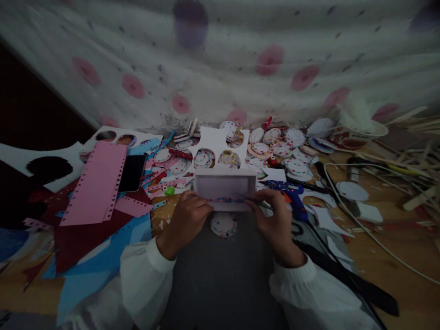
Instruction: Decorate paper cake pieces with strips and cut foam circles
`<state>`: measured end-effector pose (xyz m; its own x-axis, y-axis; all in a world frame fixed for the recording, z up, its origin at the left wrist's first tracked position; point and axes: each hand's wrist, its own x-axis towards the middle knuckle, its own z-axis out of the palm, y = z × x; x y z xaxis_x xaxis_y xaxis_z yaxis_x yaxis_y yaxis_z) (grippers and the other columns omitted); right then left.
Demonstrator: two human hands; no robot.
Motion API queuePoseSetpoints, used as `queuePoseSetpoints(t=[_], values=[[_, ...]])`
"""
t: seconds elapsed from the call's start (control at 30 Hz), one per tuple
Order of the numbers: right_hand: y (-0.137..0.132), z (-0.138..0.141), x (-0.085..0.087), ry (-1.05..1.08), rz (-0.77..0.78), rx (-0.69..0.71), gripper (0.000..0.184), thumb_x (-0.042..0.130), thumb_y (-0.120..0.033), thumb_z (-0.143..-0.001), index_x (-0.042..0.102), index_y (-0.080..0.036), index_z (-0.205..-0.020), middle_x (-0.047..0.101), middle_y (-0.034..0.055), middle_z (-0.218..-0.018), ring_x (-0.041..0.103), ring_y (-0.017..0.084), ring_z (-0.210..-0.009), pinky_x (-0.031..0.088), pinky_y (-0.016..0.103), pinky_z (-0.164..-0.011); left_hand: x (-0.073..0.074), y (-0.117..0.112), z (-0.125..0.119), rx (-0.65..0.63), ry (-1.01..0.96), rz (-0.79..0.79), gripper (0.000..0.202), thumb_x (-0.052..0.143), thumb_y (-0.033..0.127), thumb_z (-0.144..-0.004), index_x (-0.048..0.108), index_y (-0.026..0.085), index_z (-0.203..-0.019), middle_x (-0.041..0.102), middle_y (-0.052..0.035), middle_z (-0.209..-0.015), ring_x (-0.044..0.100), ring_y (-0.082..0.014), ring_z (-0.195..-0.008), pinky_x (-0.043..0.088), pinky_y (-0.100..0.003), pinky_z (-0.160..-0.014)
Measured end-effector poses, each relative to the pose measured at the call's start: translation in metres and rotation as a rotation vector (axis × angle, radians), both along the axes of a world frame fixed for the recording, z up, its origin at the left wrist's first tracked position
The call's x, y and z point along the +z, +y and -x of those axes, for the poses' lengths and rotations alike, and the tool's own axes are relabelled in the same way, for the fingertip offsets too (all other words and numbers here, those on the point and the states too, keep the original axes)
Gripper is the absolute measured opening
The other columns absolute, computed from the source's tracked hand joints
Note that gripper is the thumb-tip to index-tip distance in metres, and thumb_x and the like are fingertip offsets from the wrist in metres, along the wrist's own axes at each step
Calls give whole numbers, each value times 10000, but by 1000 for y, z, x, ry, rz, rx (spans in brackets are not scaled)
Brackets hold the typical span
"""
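A small white box (225, 172) with raised sides stands in the middle, with tiny pink and blue beads (223, 200) along its near inner edge. My left hand (187, 219) is closed on the box's near left corner. Between the thumb and fingers of my right hand (275, 221) are tweezers (252, 200), their tips reaching into the box by the beads. Just below the box lies a white paper disc (223, 224) rimmed with coloured dots.
Pink punched sheets (96, 183), a dark phone (132, 173) and blue sheets (99, 266) lie at left. Several dotted discs (299, 168) are heaped at the back. To the right are a blue glue gun (287, 187), a white cable (357, 236) and wooden sticks (421, 197). A spotted curtain (223, 68) hangs behind.
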<state>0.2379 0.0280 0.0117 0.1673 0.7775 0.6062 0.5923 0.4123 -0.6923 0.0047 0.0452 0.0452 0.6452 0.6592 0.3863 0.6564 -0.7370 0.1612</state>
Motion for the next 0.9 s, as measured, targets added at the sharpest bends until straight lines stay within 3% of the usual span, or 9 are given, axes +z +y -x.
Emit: queuePoseSetpoints(t=[0.23, 0.4, 0.5, 0.6, 0.73, 0.83, 0.9], values=[[4, 7, -3, -377, 14, 37, 137, 600, -123, -806, 531, -238, -833, 643, 6, -731, 572, 207, -699, 352, 377, -750, 0, -2, 1, 9, -1, 25, 209, 519, 113, -926, 696, 210, -874, 730, -20, -802, 638, -187, -760, 394, -401, -853], [8, 12, -1, -449, 60, 29, 152, 557, -85, -804, 503, -228, -810, 630, 5, -710, 574, 206, -696, 337, 370, -755, -1, 1, 1, 7, -18, 17, 186, 530, 120, -931, 691, 201, -886, 735, -18, -816, 639, -182, -764, 397, -403, -866], [8, 11, -3, -337, -3, 7, 152, 593, -105, -796, 507, -230, -799, 626, -11, -703, 559, 193, -683, 349, 360, -745, -2, 5, 2, 10, -25, 7, 181, 535, 129, -935, 692, 194, -871, 732, -19, -796, 648, -181, -767, 406, -404, -861], [5, 9, -4, -79, -30, -76, 169, 668, -193, -790, 504, -232, -775, 628, -3, -711, 565, 205, -717, 385, 348, -707, -4, 8, 1, 46, -57, -15, 168, 547, 147, -936, 694, 187, -864, 727, -23, -805, 648, -183, -777, 426, -407, -863], [1, 9, -1, 298, 25, -50, 259, 721, -257, -781, 463, -234, -784, 617, -5, -738, 625, 209, -738, 442, 352, -697, -4, 6, -4, 81, -153, -14, 184, 528, 140, -936, 693, 182, -1005, 725, -66, -1001, 644, -215, -928, 460, -415, -874], [0, 9, 2, 450, 47, -14, 296, 738, -254, -770, 443, -239, -796, 608, -18, -729, 646, 205, -721, 459, 345, -686, -2, -3, -9, -23, -232, 98, 256, 526, 168, -934, 649, 172, -1158, 678, -96, -1175, 607, -223, -1091, 472, -393, -925], [1, 8, 2, 457, 49, -7, 301, 740, -249, -764, 440, -239, -790, 595, -24, -715, 648, 208, -713, 457, 344, -678, -1, -11, -11, -139, -205, 209, 240, 531, 200, -934, 657, 162, -1135, 687, -94, -1148, 616, -216, -1073, 482, -368, -920]])
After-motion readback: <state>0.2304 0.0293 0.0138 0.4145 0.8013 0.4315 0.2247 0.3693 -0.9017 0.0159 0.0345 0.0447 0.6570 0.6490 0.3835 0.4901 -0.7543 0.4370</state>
